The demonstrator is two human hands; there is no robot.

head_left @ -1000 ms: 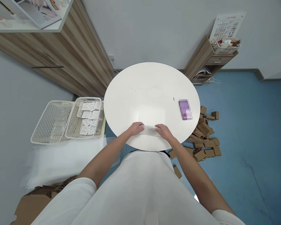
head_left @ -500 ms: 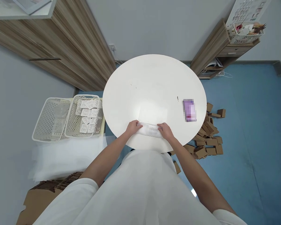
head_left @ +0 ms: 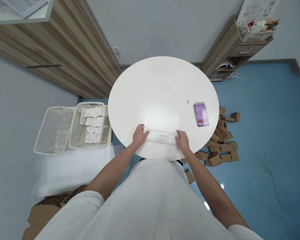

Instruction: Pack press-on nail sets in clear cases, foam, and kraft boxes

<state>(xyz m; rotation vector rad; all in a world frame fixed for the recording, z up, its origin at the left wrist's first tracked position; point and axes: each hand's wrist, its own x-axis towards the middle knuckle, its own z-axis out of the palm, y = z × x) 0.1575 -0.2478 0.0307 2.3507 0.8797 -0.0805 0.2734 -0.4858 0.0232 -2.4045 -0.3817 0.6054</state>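
Note:
A strip of thin, whitish, half-see-through sheet (head_left: 162,136), folded flat and long, lies across the near part of the white oval table (head_left: 162,76). At its left end my left hand (head_left: 139,135) is closed, thumb and fingers pinching the edge. The opposite end is pinched by my right hand (head_left: 182,141), its thumb over the sheet. Something faint and pale shows through the middle of the strip; I cannot make out what it is. Beyond the strip a faint sheet outline or glare is on the tabletop.
A purple blurred item (head_left: 201,114) lies on the table's right. To the left stand a basket with white printed cards (head_left: 73,136) and a second white basket (head_left: 38,133). Translucent sheets (head_left: 75,170) are stacked nearer me. Small brown boxes (head_left: 225,146) litter the floor at right.
My hands have moved apart, outward to the two ends of the strip, so more of it shows between them. The view has shifted slightly.

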